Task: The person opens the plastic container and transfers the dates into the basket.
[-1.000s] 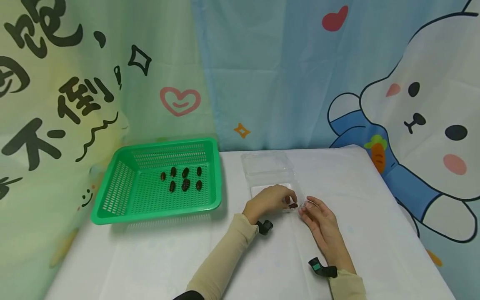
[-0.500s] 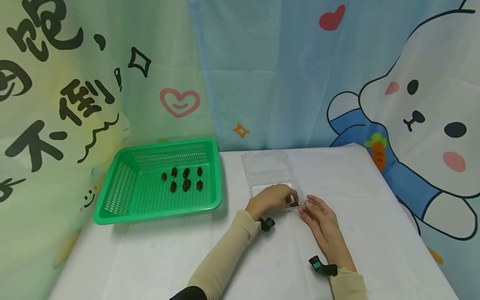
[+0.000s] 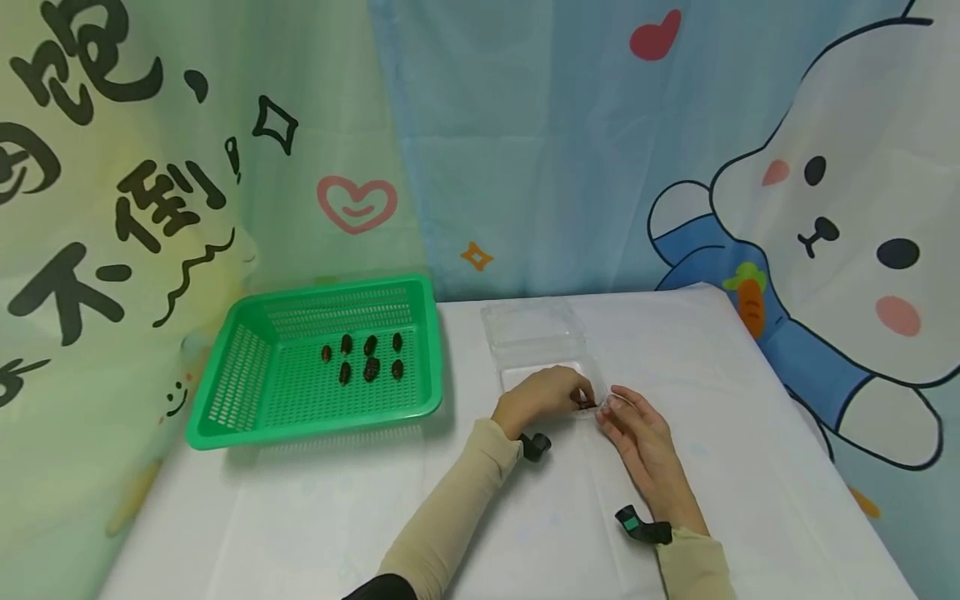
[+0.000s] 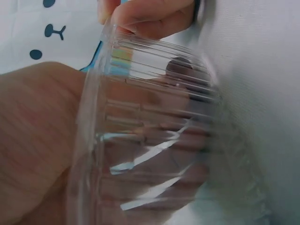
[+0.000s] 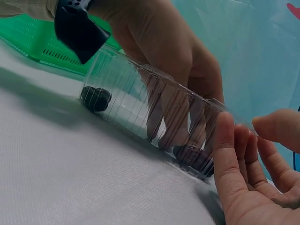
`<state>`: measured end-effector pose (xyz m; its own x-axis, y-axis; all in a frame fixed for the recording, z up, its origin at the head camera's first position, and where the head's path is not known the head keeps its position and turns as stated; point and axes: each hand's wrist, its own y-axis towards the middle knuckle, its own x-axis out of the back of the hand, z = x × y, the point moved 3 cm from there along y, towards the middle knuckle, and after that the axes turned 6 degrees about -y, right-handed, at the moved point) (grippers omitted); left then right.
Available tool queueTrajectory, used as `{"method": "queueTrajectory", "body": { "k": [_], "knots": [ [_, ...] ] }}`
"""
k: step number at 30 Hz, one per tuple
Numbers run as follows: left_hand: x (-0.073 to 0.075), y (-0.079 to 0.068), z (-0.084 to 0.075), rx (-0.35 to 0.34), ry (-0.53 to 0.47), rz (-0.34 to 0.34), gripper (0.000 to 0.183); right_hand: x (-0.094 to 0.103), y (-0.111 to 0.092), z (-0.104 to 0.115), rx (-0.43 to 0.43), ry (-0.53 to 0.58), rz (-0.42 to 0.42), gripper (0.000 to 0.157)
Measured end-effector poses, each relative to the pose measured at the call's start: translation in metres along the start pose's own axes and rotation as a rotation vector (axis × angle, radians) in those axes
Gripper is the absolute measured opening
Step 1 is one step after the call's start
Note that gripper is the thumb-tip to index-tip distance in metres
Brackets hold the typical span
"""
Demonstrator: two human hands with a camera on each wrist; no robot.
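A clear plastic clamshell box (image 3: pixel 551 367) stands on the white table with its lid (image 3: pixel 531 325) folded back. My left hand (image 3: pixel 546 396) reaches down into it from above, seen through the ribbed wall in the left wrist view. Its fingertips pinch a dark, wrinkled date (image 5: pixel 193 157) low in the box's corner by my right hand. Another dark date (image 5: pixel 96 98) lies at the box's opposite end. My right hand (image 3: pixel 637 437) holds that near corner, thumb at the rim and fingers against the outer wall.
To the left stands a green perforated basket (image 3: pixel 311 429) with several dark dates (image 3: pixel 371 368) in two loose rows on its floor. A printed curtain (image 3: pixel 510 167) hangs behind the table (image 3: pixel 300 525). Each wrist wears a black camera.
The date in my left fingers has gone slightly lower into the box's corner. My right hand stays at the same corner; the basket has not been touched.
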<state>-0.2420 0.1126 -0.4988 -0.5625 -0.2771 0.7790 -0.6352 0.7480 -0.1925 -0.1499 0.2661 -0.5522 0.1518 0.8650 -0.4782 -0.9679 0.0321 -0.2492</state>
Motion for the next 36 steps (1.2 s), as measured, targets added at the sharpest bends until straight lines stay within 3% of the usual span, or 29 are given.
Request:
{"method": "queueTrajectory", "body": {
  "k": [13, 25, 36],
  "knots": [
    [-0.002, 0.009, 0.000, 0.030, -0.002, 0.000, 0.011, 0.001, 0.002, 0.001, -0.023, 0.011, -0.008, 0.028],
    [0.000, 0.004, 0.001, 0.009, 0.008, -0.030, 0.009, 0.002, 0.002, -0.001, 0.015, 0.027, 0.017, 0.028],
    [0.002, -0.002, 0.015, -0.041, -0.112, -0.101, 0.013, 0.000, 0.003, -0.002, -0.014, -0.010, -0.009, 0.034]
  ]
}}
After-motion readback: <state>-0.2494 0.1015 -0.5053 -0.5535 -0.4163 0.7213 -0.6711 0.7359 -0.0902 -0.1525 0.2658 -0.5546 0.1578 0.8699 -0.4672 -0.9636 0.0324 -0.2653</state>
